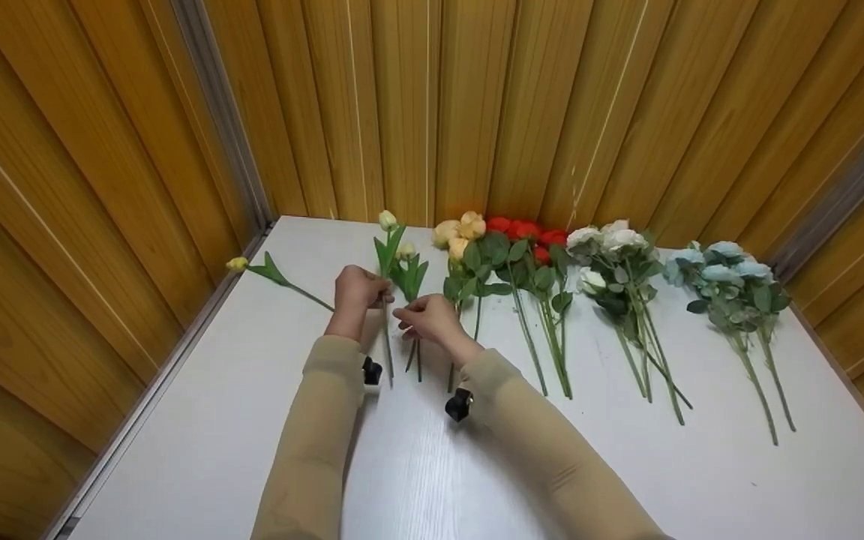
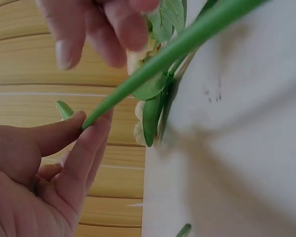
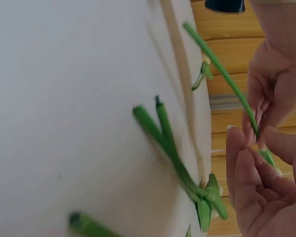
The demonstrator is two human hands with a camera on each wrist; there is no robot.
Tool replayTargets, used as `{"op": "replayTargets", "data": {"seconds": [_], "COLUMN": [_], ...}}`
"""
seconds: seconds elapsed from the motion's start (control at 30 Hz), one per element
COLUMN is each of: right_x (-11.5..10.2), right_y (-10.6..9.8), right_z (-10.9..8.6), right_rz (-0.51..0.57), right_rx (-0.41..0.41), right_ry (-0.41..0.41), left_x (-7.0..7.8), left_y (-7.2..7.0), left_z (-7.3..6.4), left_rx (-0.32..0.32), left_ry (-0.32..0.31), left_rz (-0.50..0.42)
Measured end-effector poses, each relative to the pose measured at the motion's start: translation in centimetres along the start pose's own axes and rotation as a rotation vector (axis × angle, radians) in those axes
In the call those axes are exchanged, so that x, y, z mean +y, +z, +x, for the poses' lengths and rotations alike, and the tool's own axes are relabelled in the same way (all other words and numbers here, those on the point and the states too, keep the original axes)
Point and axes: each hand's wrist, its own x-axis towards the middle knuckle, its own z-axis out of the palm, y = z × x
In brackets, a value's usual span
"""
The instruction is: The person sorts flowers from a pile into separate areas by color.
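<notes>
My left hand (image 1: 359,291) pinches the green stem (image 2: 163,61) of a white tulip (image 1: 388,220) between thumb and fingers. In the left wrist view the stem slants up and away from the fingertips, over the table. Beside it on the right is my right hand (image 1: 432,319), its fingers loosely bent with nothing between them. In the right wrist view its fingertips (image 3: 235,136) come right up to the left hand and the stem. Another pale tulip (image 1: 406,250) lies just beyond the hands, with stem ends (image 3: 158,131) close together. A yellow tulip (image 1: 237,264) lies to the left.
Along the back of the white table (image 1: 199,450) lie bunches of peach flowers (image 1: 458,232), red flowers (image 1: 526,229), white roses (image 1: 619,238) and light blue flowers (image 1: 724,262), stems toward me. Wood-patterned walls (image 1: 394,105) stand behind and at both sides.
</notes>
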Motion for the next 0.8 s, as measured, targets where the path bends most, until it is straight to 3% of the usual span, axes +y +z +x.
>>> {"op": "replayTargets", "data": {"seconds": [0.23, 0.43, 0.53, 0.67, 0.8], "right_x": [0.0, 0.6, 0.9, 1.1, 1.3], "right_y": [0.8, 0.8, 0.6, 0.4, 0.2], "right_z": [0.1, 0.3, 0.4, 0.5, 0.6], "right_rz": [-0.044, -0.008, -0.005, 0.004, 0.004], "right_rx": [0.061, 0.102, 0.128, 0.138, 0.136], "right_ry": [-0.088, -0.088, -0.088, -0.048, 0.002], "left_x": [0.7, -0.3, -1.4, -2.8, -4.2], "left_y": [1.5, 0.6, -0.7, -2.7, -4.6], "left_z": [-0.3, 0.4, 0.8, 1.4, 1.8], "left_rx": [0.0, -0.017, 0.037, 0.154, 0.252], "left_ry": [0.009, -0.013, 0.003, 0.044, 0.035], "left_rz": [-0.042, -0.049, 0.058, 0.266, 0.35]}}
